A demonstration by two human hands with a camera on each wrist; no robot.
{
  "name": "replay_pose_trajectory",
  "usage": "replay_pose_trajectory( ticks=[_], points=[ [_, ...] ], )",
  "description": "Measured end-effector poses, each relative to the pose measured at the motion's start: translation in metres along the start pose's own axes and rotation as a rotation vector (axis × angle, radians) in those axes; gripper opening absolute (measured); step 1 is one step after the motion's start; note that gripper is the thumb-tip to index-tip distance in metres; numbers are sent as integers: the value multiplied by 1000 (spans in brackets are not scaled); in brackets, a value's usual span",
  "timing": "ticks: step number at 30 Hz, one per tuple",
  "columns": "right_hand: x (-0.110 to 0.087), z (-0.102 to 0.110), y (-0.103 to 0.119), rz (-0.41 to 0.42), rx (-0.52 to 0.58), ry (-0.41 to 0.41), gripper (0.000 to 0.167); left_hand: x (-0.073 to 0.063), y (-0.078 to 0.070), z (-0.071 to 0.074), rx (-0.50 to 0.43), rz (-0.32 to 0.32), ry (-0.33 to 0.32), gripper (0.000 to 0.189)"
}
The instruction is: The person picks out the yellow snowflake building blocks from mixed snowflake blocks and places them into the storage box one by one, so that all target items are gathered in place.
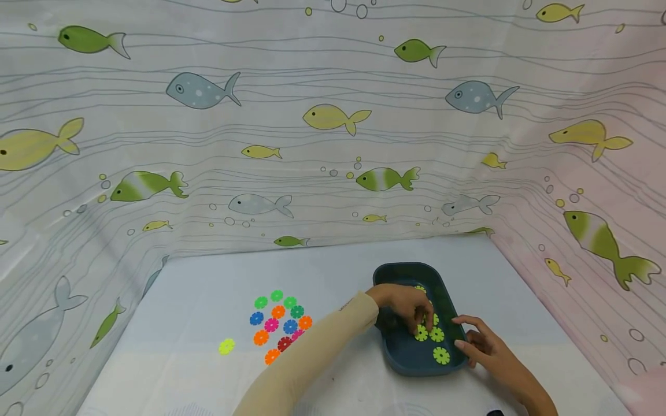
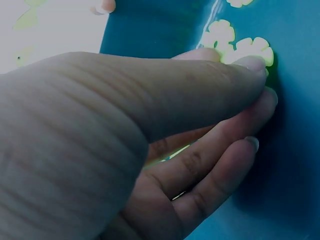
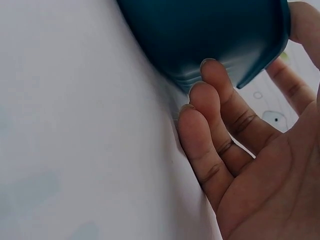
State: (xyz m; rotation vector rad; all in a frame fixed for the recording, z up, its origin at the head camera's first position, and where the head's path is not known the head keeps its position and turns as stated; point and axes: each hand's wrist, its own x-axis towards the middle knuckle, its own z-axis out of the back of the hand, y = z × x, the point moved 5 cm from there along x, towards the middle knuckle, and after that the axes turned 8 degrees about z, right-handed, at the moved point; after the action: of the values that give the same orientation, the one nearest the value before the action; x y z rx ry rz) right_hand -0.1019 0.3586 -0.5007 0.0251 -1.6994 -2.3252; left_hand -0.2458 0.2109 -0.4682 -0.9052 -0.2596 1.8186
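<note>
My left hand [image 1: 408, 303] reaches down into a dark teal tray [image 1: 411, 370]. Between its thumb and fingertips it pinches a yellow-green notched disc [image 2: 255, 49]; the sleeve and hand hide part of the tray's left side. More yellow-green discs [image 1: 441, 355] lie on the tray bottom around the fingers. On the tray's right side, my right hand [image 1: 486, 346] holds the rim, with thumb and forefinger at the edge. In the right wrist view, its other fingers [image 3: 200, 135] curl against the outer wall, low by the table.
Left of the tray, a loose group of notched discs [image 1: 271, 325] in orange, green, blue, pink and red lies on the white table [image 1: 198, 300], partly behind the left sleeve. One yellow disc [image 1: 226, 346] lies apart. Fish-printed cloth [image 1: 322, 190] surrounds the table.
</note>
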Motion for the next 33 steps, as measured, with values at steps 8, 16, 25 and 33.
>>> replay_pose_trajectory(
  ticks=[8,16,25,33],
  points=[
    [-1,1,-1,80,33,23,47,1,-4,-3,23,27,-37,22],
    [-1,0,-1,74,28,18,47,1,-8,-8,41,38,-33,18],
    [-1,-1,0,59,2,7,47,2,-7,-7,80,62,-56,16],
    [1,0,-1,63,14,25,47,-4,-6,0,29,30,-81,13]
  ],
)
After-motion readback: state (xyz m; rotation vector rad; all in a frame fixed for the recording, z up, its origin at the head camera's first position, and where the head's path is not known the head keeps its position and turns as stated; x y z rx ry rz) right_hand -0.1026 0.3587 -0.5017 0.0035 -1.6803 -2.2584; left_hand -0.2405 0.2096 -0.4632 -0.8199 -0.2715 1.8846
